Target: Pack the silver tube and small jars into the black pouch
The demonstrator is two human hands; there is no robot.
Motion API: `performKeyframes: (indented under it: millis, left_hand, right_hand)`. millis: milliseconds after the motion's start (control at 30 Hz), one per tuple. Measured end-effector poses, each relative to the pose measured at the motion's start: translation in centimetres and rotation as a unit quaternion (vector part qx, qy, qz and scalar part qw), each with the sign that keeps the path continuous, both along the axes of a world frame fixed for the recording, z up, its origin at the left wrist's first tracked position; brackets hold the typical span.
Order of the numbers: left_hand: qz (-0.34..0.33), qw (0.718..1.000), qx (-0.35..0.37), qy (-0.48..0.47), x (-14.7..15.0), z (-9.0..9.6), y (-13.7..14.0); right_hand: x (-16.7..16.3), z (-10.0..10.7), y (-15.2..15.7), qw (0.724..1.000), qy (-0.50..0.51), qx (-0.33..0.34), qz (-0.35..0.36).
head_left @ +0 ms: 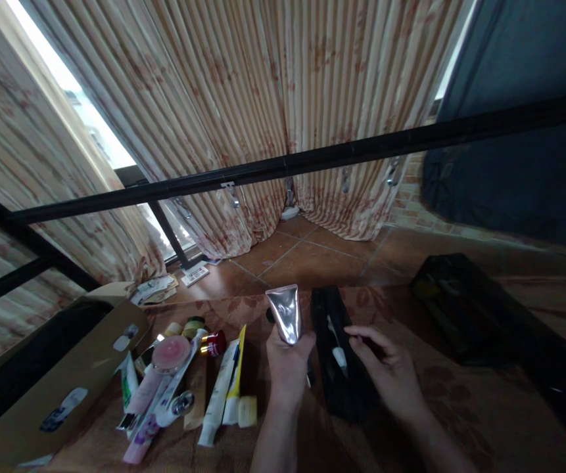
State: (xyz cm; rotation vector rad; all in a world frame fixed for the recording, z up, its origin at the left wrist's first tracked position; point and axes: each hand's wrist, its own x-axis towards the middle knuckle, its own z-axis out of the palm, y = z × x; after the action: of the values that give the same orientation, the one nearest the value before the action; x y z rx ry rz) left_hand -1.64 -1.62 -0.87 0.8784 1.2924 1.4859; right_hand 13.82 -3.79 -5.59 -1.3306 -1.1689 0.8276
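Grip by grip: my left hand [285, 364] has fingers and thumb closed around a shiny pink tube [286, 315], its flat end pointing to the far side; my right hand [394, 371] has thumb and forefinger nearly together at the right edge of a black pouch [349, 397], and I cannot tell whether they pinch it. At left stands a cardboard box [93, 374]. Right of it, on the brown patterned cloth [490, 424], lies a loose heap: a round pink container [171, 353], a red-and-gold container [215, 343], a white tube [217, 397], a yellow tube [236, 381]. My shiny tube is outside the pouch, just left of it. A white-capped item [339, 358] shows in the pouch's opening. Well to the right lies a black bag [470, 312]. I judge the work partway: something sits inside, but much is left outside.
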Motion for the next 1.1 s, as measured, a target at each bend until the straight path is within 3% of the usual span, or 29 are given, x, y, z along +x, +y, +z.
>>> performKeyframes:
  millis: [700, 1100]
  left_hand:
    - [-0.002, 0.999, 0.005, 0.047, -0.3, -1.4, 0.3]
    - [0.010, 0.998, -0.061, -0.033, -0.1, -1.3, 0.5]
  right_hand:
    - [0.0, -0.3, 0.2, 1.000, -0.008, 0.028, 0.003]
    - [-0.3, 0.6, 0.2, 0.998, -0.005, 0.061, 0.006]
